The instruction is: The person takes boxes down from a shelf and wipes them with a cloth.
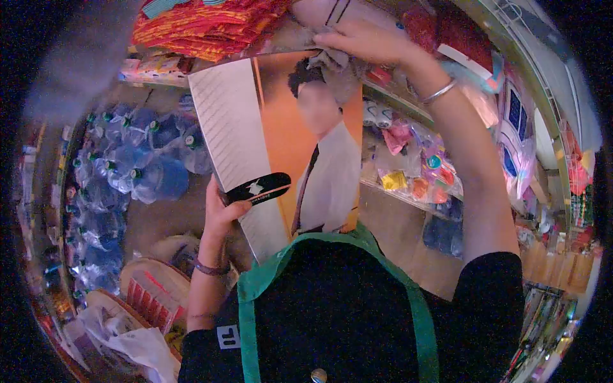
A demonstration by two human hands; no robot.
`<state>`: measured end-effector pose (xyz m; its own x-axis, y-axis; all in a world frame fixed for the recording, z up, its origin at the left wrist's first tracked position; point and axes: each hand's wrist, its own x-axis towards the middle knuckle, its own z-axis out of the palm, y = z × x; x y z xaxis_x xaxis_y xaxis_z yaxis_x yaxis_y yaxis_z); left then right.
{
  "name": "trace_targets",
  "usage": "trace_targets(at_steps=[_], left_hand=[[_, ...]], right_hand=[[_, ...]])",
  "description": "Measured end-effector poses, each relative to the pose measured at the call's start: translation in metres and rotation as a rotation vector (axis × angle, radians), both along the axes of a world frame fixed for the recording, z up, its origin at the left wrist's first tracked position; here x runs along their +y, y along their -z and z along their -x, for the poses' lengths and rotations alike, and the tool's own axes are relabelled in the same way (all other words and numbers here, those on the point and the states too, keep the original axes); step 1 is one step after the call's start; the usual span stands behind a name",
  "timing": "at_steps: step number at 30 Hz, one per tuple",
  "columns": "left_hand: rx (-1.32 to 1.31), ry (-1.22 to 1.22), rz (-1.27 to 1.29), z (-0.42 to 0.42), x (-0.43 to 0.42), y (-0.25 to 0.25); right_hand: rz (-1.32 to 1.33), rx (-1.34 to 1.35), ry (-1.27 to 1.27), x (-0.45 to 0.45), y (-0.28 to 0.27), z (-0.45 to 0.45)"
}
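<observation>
A flat printed box (278,127), white at the left and orange with a picture of a person in a white top, stands tilted in front of my chest. My left hand (225,207) grips its lower left edge, with the thumb on the front by a black label (258,187). At the top edge of the box is my right hand (367,42), its fingers closed on a crumpled grey cloth (332,64) that lies against the box's upper right part.
Large blue-tinted water bottles (156,175) stand at the left. Folded red and orange packs (204,25) lie at the top left. Bagged colourful goods (415,163) fill a shelf at the right. Round baskets (150,287) are at the lower left.
</observation>
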<state>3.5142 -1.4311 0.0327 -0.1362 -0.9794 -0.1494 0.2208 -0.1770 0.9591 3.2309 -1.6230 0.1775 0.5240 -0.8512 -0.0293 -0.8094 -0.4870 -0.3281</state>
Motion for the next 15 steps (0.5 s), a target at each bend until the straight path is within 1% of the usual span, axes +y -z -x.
trace_targets(at_steps=[1, 2, 5, 6, 9, 10, 11, 12, 13, 15], left_hand=[[0.005, -0.011, 0.020, 0.001, -0.001, 0.005], [0.010, -0.025, 0.042, 0.002, -0.002, 0.007], [0.036, -0.051, 0.035, 0.007, -0.001, 0.009], [0.033, -0.069, 0.024, 0.008, 0.002, 0.008], [0.012, -0.111, -0.003, 0.004, 0.003, 0.009], [0.006, -0.125, -0.018, -0.006, 0.004, 0.018], [0.093, -0.131, 0.020, -0.007, 0.003, 0.020], [0.180, -0.133, 0.057, -0.007, 0.002, 0.023], [0.162, -0.176, 0.027, -0.006, 0.002, 0.021], [0.118, -0.264, -0.050, -0.002, 0.008, 0.016]], right_hand=[[-0.006, -0.035, 0.057, 0.001, 0.003, 0.002], [0.099, -0.083, 0.149, 0.012, 0.012, 0.001], [0.164, -0.685, 0.206, 0.027, 0.059, 0.005], [0.067, -0.712, 0.315, 0.032, 0.068, 0.007], [-0.024, -0.575, 0.459, 0.051, 0.090, 0.011], [-0.031, -0.649, 0.440, 0.068, 0.123, 0.009], [-0.036, -0.721, 0.417, 0.089, 0.158, 0.007], [-0.072, -0.658, 0.361, 0.114, 0.169, 0.007], [-0.113, -0.593, 0.303, 0.131, 0.176, 0.009], [-0.260, -0.838, 0.279, 0.120, 0.185, 0.015]])
